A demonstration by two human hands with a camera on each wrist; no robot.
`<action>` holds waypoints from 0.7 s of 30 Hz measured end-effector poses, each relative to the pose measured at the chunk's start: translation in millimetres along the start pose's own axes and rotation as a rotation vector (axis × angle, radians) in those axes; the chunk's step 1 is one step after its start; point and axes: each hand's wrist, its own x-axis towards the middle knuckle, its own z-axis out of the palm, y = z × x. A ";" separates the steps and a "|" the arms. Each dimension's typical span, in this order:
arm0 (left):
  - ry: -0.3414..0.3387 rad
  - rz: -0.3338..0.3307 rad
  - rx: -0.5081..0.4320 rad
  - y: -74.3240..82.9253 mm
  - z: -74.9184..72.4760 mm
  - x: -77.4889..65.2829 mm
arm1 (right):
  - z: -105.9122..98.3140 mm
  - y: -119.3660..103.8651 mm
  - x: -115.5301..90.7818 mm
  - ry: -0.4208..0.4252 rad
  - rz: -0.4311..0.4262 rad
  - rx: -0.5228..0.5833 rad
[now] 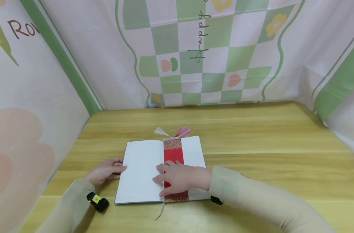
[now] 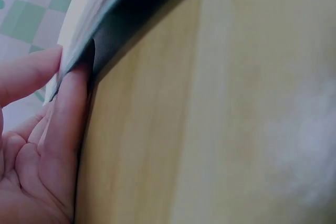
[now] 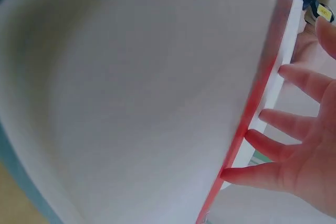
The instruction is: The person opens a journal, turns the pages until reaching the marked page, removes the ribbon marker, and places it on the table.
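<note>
An open notebook [image 1: 140, 165] with blank white pages lies on the wooden table. Along its right page, beside the spine, runs a wide red bookmark [image 1: 173, 155] with patterned ends. White and pink tassels [image 1: 181, 131] stick out past the notebook's far edge. My left hand [image 1: 105, 170] pinches the notebook's left edge; the left wrist view shows the thumb on the page side and a finger under the dark cover. My right hand [image 1: 178, 178] is spread over the bookmark, fingertips reaching the spine and left page, hiding part of the red strip.
A thin ribbon [image 1: 160, 212] trails from the spine's near end onto the wooden table [image 1: 267, 136]. Printed cloth with green checks [image 1: 191, 64] hangs behind the table's far edge, and more cloth [image 1: 49, 97] hangs at the left side.
</note>
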 end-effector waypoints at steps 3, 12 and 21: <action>-0.002 0.001 0.001 1.2 -0.1 -1.0 | -3.3 6.9 0.4 0.032 0.006 0.027; -0.013 0.000 -0.004 0.4 -1.3 0.9 | -19.9 62.3 7.3 0.286 0.267 0.102; -0.014 0.001 -0.001 0.1 -2.1 1.9 | -22.8 94.5 14.0 0.239 0.394 0.147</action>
